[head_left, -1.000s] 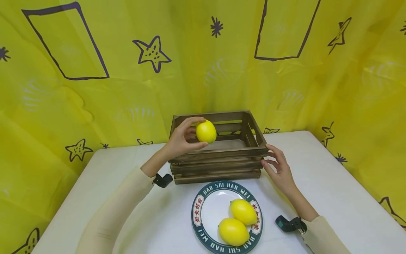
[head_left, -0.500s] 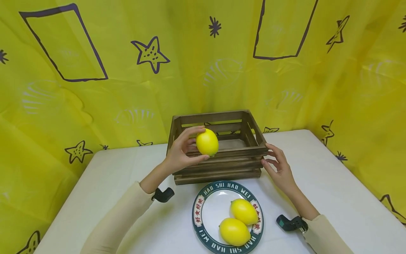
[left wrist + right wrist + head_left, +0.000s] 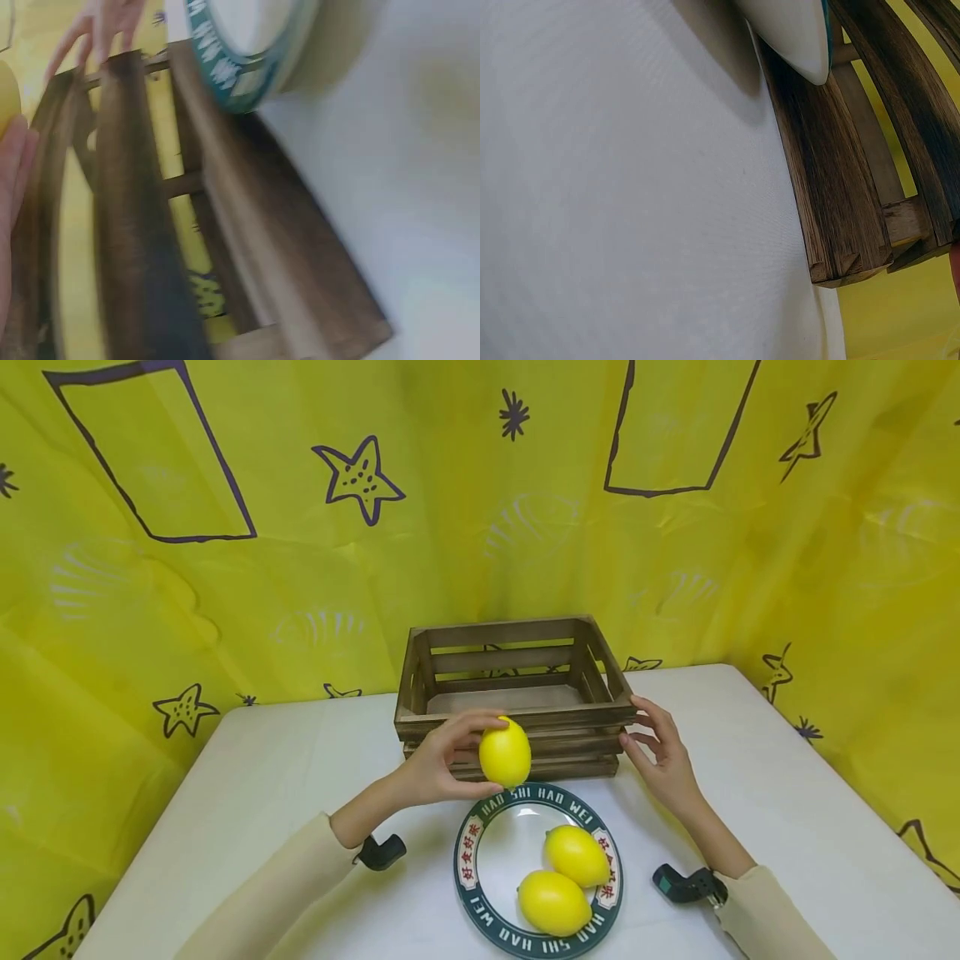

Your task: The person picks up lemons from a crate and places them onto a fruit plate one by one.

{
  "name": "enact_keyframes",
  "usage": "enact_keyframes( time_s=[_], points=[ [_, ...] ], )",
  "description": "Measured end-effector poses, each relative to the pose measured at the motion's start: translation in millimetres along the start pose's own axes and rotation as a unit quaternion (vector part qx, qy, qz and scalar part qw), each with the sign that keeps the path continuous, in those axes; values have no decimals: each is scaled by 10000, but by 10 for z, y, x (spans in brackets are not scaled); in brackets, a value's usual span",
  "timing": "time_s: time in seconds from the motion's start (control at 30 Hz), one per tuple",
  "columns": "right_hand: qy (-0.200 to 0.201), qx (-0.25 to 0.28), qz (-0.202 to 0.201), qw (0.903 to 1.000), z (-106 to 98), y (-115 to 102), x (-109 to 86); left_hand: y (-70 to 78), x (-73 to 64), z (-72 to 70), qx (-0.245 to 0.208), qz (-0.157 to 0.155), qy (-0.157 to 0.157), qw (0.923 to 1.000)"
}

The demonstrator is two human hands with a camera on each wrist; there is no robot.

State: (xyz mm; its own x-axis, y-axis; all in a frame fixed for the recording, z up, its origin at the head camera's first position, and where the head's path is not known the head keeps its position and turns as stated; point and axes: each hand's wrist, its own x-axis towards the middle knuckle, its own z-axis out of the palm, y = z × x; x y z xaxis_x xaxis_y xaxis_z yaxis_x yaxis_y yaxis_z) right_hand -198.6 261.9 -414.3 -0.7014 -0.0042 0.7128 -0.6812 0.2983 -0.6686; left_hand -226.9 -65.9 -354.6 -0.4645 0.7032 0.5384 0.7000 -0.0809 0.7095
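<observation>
My left hand (image 3: 442, 760) pinches a yellow lemon (image 3: 506, 753) between thumb and fingers. That lemon is in front of the crate's near side, just above the plate's far rim. In the left wrist view only a sliver of the lemon (image 3: 7, 94) and a finger (image 3: 13, 161) show. My right hand (image 3: 666, 764) rests its fingertips at the near right corner of the brown slatted wooden crate (image 3: 517, 720). On the white plate (image 3: 498, 860) with a green lettered rim lie two lemons, one nearer (image 3: 555, 903) and one farther (image 3: 577, 856).
The crate stands at the back of the white table (image 3: 322, 777), close to a yellow patterned curtain (image 3: 450, 577). The plate is right before the crate. Dark wrist cameras (image 3: 382, 852) sit on both wrists.
My left hand has brought the lemon from above the crate's opening toward me, down past its front edge to the plate's rim. My right hand stays at the crate's corner.
</observation>
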Motion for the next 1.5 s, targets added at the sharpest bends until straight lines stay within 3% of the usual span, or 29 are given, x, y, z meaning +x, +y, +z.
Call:
enact_keyframes(
  time_s=[0.27,0.5,0.6,0.77,0.93,1.17,1.5],
  points=[
    [49,-94,-25,9999,-3,13,8,-128,-198,141,-27,-725,-943,9929],
    [8,-56,27,10000,1,36,3,-213,-335,240,-249,-1301,-1998,9708],
    [-34,13,-1,10000,-3,26,12,-216,-361,273,-318,-1563,-2258,9610],
    [-2,-49,22,10000,-11,39,22,-208,-346,287,-323,-1713,-2394,9551],
    [9,33,26,10000,1,64,-2,-206,-356,300,-192,-1634,-2548,9529],
    [14,-195,188,9996,-22,-3,16,-177,-341,322,627,-1307,-2658,9531],
    [-41,-80,137,9999,5,-8,9,-166,-358,310,598,-1524,-2800,9459]
  ],
)
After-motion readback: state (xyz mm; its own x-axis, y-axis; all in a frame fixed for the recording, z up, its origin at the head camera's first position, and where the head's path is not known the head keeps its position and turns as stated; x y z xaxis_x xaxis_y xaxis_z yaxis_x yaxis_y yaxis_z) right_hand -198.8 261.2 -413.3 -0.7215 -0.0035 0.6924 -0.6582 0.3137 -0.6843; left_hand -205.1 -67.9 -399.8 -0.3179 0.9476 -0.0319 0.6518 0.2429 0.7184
